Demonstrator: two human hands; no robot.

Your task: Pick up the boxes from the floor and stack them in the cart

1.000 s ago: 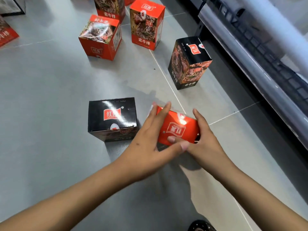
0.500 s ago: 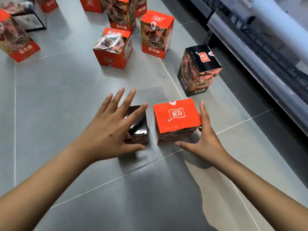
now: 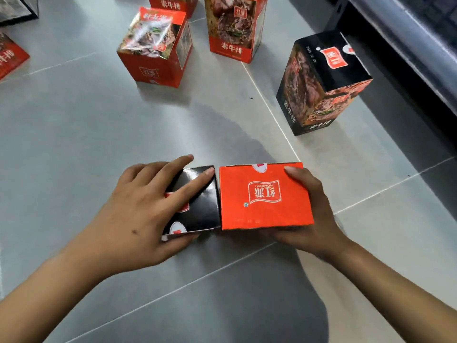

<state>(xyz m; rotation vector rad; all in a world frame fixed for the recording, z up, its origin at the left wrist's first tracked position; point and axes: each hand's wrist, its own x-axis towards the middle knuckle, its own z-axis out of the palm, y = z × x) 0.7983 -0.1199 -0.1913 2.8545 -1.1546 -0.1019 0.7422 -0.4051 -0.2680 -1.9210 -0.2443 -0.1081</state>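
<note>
Two boxes sit side by side and touching on the grey tiled floor in front of me. My left hand (image 3: 138, 214) grips the black box (image 3: 200, 206), fingers lying over its top and thumb along its near side. My right hand (image 3: 314, 214) grips the orange box (image 3: 264, 196) with the white logo on top, fingers round its right side and thumb under its near edge. Whether the boxes are lifted off the floor I cannot tell.
A black box (image 3: 321, 82) stands to the right behind them. Two orange boxes (image 3: 155, 48) (image 3: 235, 26) stand further back, with more boxes at the top and left edges (image 3: 10, 58). A dark metal rack (image 3: 405, 45) runs along the right side.
The left hand left the orange box, spread over the black box and closed on it. The right hand wrapped round the orange box. The two boxes now touch each other.
</note>
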